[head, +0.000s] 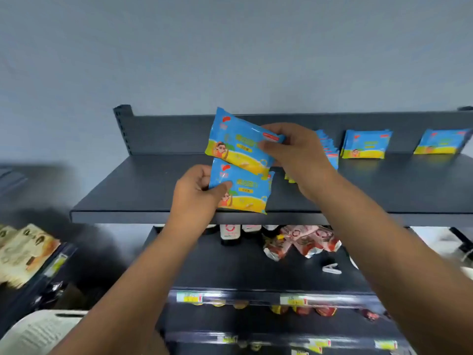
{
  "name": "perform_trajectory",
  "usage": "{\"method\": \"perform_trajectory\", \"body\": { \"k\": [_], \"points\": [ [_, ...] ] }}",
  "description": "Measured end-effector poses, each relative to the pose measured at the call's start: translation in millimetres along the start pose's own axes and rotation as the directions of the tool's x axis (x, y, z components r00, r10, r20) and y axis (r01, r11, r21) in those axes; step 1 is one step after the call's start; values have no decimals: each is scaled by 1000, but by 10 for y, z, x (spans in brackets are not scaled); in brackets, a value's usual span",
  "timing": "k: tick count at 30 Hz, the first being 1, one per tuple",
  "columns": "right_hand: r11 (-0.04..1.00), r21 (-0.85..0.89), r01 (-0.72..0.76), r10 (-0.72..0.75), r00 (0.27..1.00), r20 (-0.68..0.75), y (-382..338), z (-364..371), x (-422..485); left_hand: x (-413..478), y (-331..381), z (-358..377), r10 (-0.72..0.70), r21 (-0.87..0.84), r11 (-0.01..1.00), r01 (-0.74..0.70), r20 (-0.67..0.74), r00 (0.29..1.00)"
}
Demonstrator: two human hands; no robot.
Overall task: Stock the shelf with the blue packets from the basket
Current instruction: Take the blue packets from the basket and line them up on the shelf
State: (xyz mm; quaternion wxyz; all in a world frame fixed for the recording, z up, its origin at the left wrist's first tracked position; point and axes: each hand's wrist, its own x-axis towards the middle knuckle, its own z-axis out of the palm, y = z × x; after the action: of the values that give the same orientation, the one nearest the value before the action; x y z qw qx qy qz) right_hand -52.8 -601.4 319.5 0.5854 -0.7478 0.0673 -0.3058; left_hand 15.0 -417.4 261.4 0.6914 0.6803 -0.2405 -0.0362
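Now, upper blue packet [238, 147] pinched in right hand [299, 155] fingers [267, 147], lower blue packet [245, 193] in left hand [197, 196] fingers [222, 188], over shelf [128, 193].

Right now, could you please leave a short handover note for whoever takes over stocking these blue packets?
Left grip: holds the lower packet by its left edge, at the front edge of the top shelf.
Right grip: pinches the upper packet by its right end, above the shelf.
Done: shelved packets stand in three groups along the shelf's back, to the right.
Left: place these two. The basket is out of view, so the remaining stock is unknown.
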Motion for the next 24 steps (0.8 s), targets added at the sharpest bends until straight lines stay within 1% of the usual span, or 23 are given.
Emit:
{"method": "perform_trajectory", "body": {
  "k": [4, 8, 13, 15, 20, 22, 24],
  "points": [
    [997, -78, 1, -10, 994, -107, 17, -986, -76, 42, 62, 983, 18, -46, 999, -13, 103, 994],
    [993, -115, -8, -15, 981, -194, 94, -1936, -127, 120, 41, 2007, 26, -68, 998, -11, 212, 977],
    [984, -178, 1, -52, 957, -284, 268, -3010, -60, 261, 8, 3211, 33, -52, 998, -20, 273, 962],
    [982, -188, 14, -72, 950, -305, 338, -3379, 30, 407, -36, 3627, 1, -67, 998, 17, 265, 964],
    [977, -209, 28, -100, 934, -342, 528, -3991, 259, 781, -249, 4347, -163, -139, 973, 183, 146, 976],
    [980, -196, 20, -88, 933, -348, 629, -4138, 337, 899, -339, 4506, -180, -125, 973, 193, 114, 977],
    [983, -184, -1, -63, 937, -343, 715, -4256, 404, 1014, -417, 4604, -171, -68, 982, 175, 69, 983]
  ]
}}
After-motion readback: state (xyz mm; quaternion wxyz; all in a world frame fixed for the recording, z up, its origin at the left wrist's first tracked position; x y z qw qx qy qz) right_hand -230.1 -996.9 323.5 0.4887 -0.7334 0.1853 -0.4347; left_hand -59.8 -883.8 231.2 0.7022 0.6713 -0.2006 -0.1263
